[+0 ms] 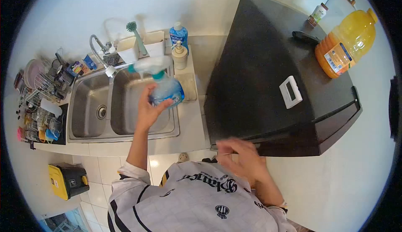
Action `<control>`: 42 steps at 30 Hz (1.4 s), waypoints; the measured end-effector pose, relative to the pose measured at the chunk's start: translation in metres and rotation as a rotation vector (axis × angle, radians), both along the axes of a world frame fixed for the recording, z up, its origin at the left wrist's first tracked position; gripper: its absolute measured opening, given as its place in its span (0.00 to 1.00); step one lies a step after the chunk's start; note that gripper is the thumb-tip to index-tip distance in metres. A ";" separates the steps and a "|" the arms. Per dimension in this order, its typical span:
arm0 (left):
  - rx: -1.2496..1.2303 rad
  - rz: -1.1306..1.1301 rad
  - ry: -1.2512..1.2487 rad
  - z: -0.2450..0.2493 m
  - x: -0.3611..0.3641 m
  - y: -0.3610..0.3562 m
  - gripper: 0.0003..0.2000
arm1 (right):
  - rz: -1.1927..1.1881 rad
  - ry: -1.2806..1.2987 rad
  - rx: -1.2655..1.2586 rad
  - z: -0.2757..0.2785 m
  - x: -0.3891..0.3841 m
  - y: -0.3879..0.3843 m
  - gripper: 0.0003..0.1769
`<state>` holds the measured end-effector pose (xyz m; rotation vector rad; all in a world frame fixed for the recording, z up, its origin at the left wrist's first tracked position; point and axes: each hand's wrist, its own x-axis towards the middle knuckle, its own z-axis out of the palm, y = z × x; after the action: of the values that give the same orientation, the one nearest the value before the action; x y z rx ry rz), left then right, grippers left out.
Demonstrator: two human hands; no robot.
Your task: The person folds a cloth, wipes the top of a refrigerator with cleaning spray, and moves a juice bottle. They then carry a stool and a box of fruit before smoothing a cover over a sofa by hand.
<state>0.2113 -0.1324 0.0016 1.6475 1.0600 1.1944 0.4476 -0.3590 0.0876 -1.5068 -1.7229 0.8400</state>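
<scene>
My left hand (150, 108) is wrapped round a clear spray bottle (168, 93) with blue liquid and a teal-and-white spray head. It holds the bottle over the right basin of the steel double sink (125, 106), tilted with its nozzle toward the left. Close to my chest, my right hand (243, 158) is smeared by motion, so its fingers are not clear. It is nearest to the front edge of a black cabinet or fridge top (255, 93), and I see nothing in it.
Behind the sink stand a curved faucet (97, 45), white containers (154, 43) with a green brush (136, 35), a blue bottle (179, 33) and a soap pump (180, 58). A dish rack (39, 89) is left. A large orange-liquid bottle (343, 43) and a white frame (290, 92) lie right.
</scene>
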 end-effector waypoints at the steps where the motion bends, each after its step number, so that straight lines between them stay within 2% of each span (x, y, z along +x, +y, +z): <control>1: 0.038 0.011 0.050 -0.018 0.001 0.006 0.31 | -0.072 -0.057 -0.016 -0.036 -0.004 0.018 0.18; 2: 0.076 0.025 0.099 -0.028 0.000 0.009 0.31 | -0.140 -0.115 -0.033 -0.068 -0.006 0.038 0.17; 4: 0.003 0.030 0.027 -0.031 -0.003 0.008 0.30 | -0.215 -0.265 0.072 -0.124 -0.010 0.073 0.15; 8: -0.129 0.095 -0.092 -0.053 -0.031 0.002 0.27 | -0.174 -0.508 0.184 -0.190 -0.049 0.145 0.13; 11: -0.099 0.151 0.099 -0.052 -0.064 -0.011 0.25 | -0.233 -0.775 0.224 -0.206 -0.078 0.208 0.12; 15: -0.211 0.139 -0.092 -0.051 -0.095 -0.033 0.25 | -0.233 -0.978 0.248 -0.240 -0.076 0.264 0.11; 17: -0.208 0.130 -0.031 -0.059 -0.110 -0.036 0.26 | -0.085 -0.933 0.156 -0.246 -0.069 0.270 0.11; 22: -0.206 0.085 0.072 -0.064 -0.103 -0.013 0.26 | 0.045 -0.871 0.041 -0.247 -0.070 0.234 0.11; 24: -0.140 0.026 0.008 -0.074 -0.082 0.010 0.26 | 0.083 -0.848 -0.006 -0.243 -0.076 0.204 0.12; 27: 0.029 -0.018 0.058 -0.073 -0.034 0.047 0.27 | 0.045 -0.716 -0.020 -0.234 -0.083 0.170 0.14; 30: 0.081 -0.093 0.111 -0.080 0.018 0.082 0.29 | 0.023 -0.758 0.167 -0.219 -0.087 0.151 0.20; 33: 0.131 -0.101 0.157 -0.126 0.060 0.119 0.28 | -0.004 -0.723 0.007 -0.203 -0.093 0.131 0.29; 37: 0.079 -0.065 0.170 -0.150 0.086 0.135 0.28 | -0.102 -0.612 -0.021 -0.177 -0.086 0.095 0.30; 42: 0.056 -0.074 0.239 -0.157 0.091 0.141 0.34 | -0.189 -0.477 -0.176 -0.165 -0.066 0.059 0.31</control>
<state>0.3026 0.0091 -0.1549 1.8916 1.1082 1.0052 0.3814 -0.2998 -0.0776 -2.0827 -1.8268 0.5745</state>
